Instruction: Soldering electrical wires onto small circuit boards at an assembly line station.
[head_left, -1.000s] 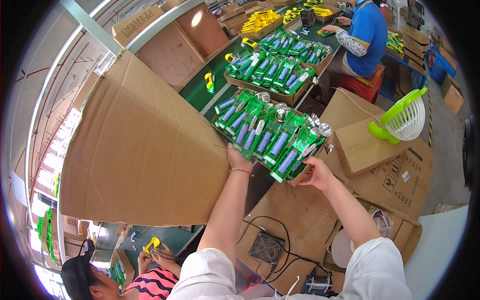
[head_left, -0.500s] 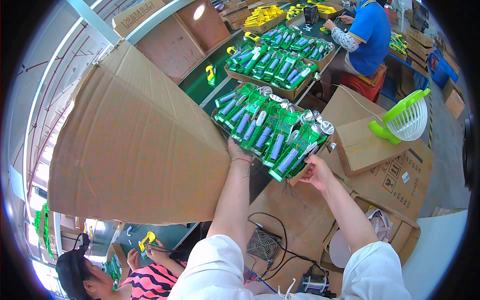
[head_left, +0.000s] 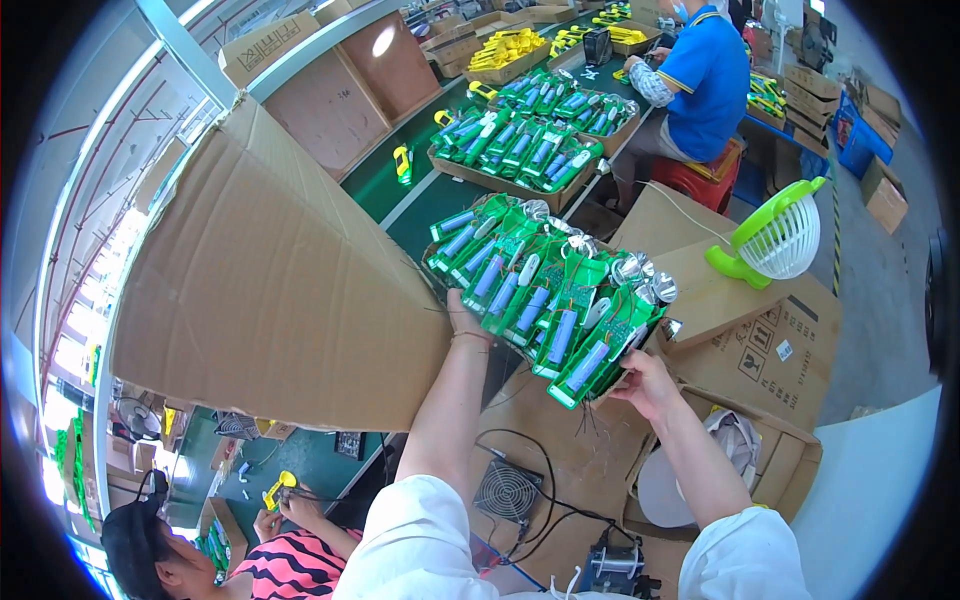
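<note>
Both my hands carry a shallow cardboard tray (head_left: 603, 399) filled with green flashlight bodies (head_left: 537, 290). Purple battery cells, small green circuit boards, thin wires and silver reflector cups show in them. My left hand (head_left: 468, 317) grips the tray's near left side, its fingers partly hidden beneath. At the right near corner my right hand (head_left: 646, 384) is closed on the edge, thumb up by the end body. The tray is held tilted, and loose wires dangle from its front. Beyond it, a larger cardboard tray (head_left: 478, 178) of similar green bodies rests on the green bench.
A big cardboard sheet (head_left: 280, 290) stands left of my left arm. A green-white fan (head_left: 775, 235) sits on cartons at right. Below are a metal-grilled fan (head_left: 508, 490) and cables. One co-worker in blue (head_left: 705, 85) sits far right; another in pink stripes (head_left: 300, 565) works lower left.
The held tray has come nearer to me and slightly right, away from the larger tray. My hands keep their grip. My view has shifted a little.
</note>
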